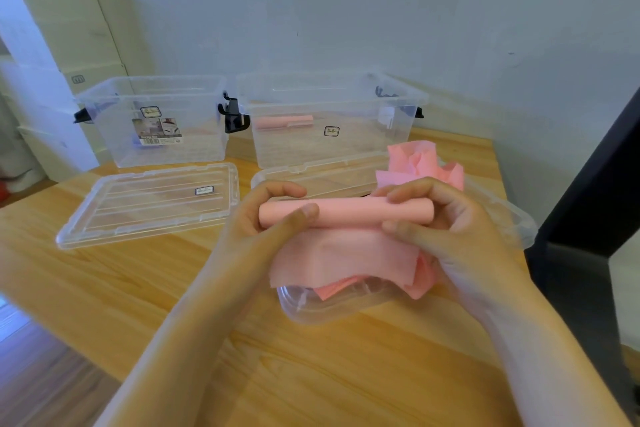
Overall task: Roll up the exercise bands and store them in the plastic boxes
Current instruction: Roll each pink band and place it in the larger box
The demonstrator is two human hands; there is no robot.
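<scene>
A pink exercise band point(346, 213) is partly rolled into a tube, its loose tail hanging below toward me. My left hand point(273, 215) grips the tube's left end, thumb on top. My right hand point(446, 218) pinches the right end with fingers curled over it. Under the band lies a pile of loose pink bands point(419, 163) in a shallow clear tray point(311, 305). Two clear plastic boxes stand at the back: the left box point(156, 121) looks empty, the right box point(329, 121) holds one rolled pink band point(284, 122).
Two clear lids lie on the wooden table: one at the left point(149, 204), one behind my hands point(311, 173). Cardboard boxes point(59, 28) stand at the far left. A dark post point(588, 184) rises at the table's right edge.
</scene>
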